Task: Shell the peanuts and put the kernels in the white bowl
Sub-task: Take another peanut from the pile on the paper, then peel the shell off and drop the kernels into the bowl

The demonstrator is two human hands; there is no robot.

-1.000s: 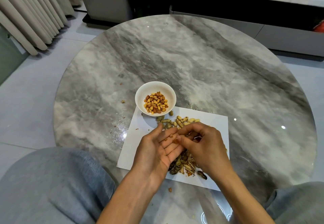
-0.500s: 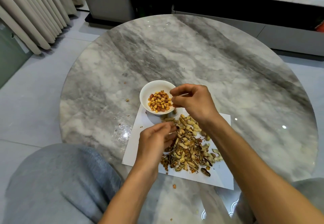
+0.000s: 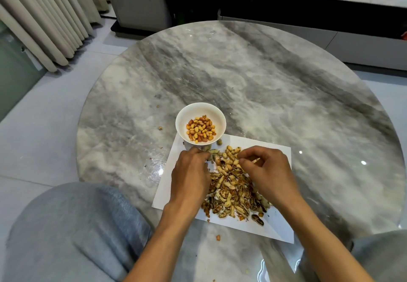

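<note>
The white bowl (image 3: 217,116) holds several orange-brown kernels (image 3: 200,129) and stands at the far left corner of a white paper sheet (image 3: 277,226). A few whole peanuts (image 3: 230,150) lie just in front of the bowl. A heap of empty shells (image 3: 231,193) spreads toward me. My left hand (image 3: 190,178) reaches to the bowl's foot, its fingertips curled on a whole peanut (image 3: 212,151). Over the far side of the heap, my right hand (image 3: 267,172) is curled and pinches a thin shell piece (image 3: 255,161).
The sheet lies on a round grey marble table (image 3: 264,83). Small crumbs (image 3: 160,128) dot the table left of the bowl, and one kernel (image 3: 218,237) lies near the front edge. My grey-trousered knees (image 3: 72,233) flank the table. A low cabinet stands behind.
My right hand came back from above the bowl to the far side of the shell heap. My left hand moved forward from the heap to the peanuts by the bowl.
</note>
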